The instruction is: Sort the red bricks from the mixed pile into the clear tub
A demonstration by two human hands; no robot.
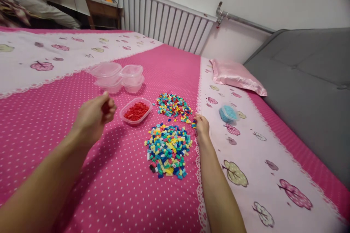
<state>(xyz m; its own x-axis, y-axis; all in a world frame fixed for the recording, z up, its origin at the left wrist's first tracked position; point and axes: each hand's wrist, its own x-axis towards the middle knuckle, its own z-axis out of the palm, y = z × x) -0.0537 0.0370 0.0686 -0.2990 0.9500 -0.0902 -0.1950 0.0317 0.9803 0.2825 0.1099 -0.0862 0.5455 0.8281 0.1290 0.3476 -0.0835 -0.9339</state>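
Observation:
My left hand [94, 116] is raised over the bedspread, left of an open clear tub [150, 111] holding red building bricks [136, 111]. Its fingers are curled closed, with dark red bricks partly showing inside. At the right edge of the upper pile of mixed building bricks [173, 105], my right hand [202, 126] has its fingertips pinched together on a few small bricks [194, 123]. A larger pile of mixed bricks [169, 151], with little red in it, lies nearer to me. Both piles rest directly on the pink dotted bedspread [123, 189].
Stacked clear plastic tubs [117, 76] stand behind the red bricks. A clear tub of light-blue bricks [228, 113] sits to the right. Beyond are a pink pillow [237, 76], a grey headboard [303, 69], a radiator [161, 14], and a seated person [35, 0] by a desk with a monitor.

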